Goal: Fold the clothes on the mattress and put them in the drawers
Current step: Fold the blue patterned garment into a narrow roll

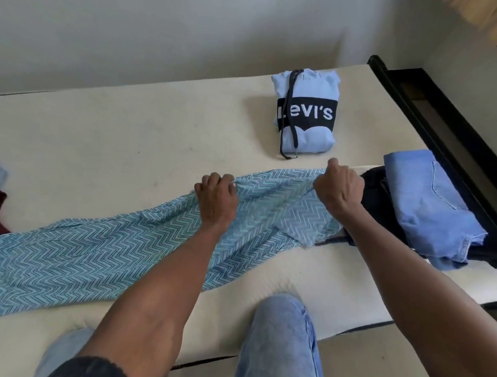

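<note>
Mattress (128,127) meets pale wall (164,29), bearing folded hoodie (304,133), patterned garment (59,263).

Thin woven zigzag cloth (69,258), matt; soft fleecy hoodie (304,127) far; denim jeans (431,207) right; matt, slightly rough mattress (112,137).

Blue zigzag garment (95,254) across mattress (127,132)
</note>
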